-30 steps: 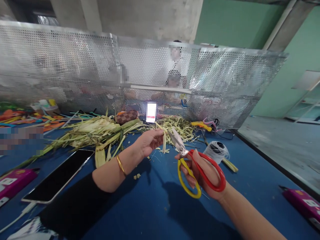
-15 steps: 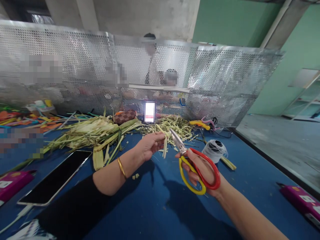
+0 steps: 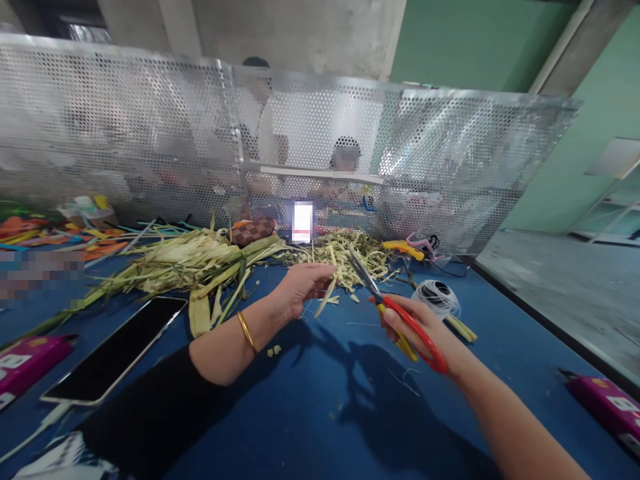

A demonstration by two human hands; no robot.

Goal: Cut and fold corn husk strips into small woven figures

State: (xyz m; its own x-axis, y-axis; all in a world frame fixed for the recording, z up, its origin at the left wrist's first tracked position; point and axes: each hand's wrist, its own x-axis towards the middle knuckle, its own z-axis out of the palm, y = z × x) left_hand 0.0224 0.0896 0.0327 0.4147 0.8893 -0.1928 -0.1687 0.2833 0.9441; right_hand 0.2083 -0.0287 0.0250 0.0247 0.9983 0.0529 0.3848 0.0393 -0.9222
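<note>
My left hand (image 3: 305, 285) pinches a pale, narrow strip of dried husk (image 3: 327, 297), whose ends stick out above and below the fingertips. In my right hand (image 3: 413, 323) is a pair of scissors (image 3: 365, 275) with one red and one yellow handle loop. The blades point up and to the left, close to the strip but apart from it. Behind both hands lies a heap of pale green husk shreds (image 3: 365, 250). A larger bundle of husk leaves (image 3: 170, 257) spreads out on the left.
On the blue table (image 3: 300, 413) lie a phone (image 3: 117, 350) with a white cable, a purple box (image 3: 35, 363) left and another purple box (image 3: 607, 403) right. A spool of clear line (image 3: 437, 298) sits right. A perforated metal screen (image 3: 150, 133) stands behind; people are beyond it.
My right hand has turned the scissors, so the handle loops show more edge-on, and shifted slightly right. The strip's lower end now slants left. A person behind the screen has moved left.
</note>
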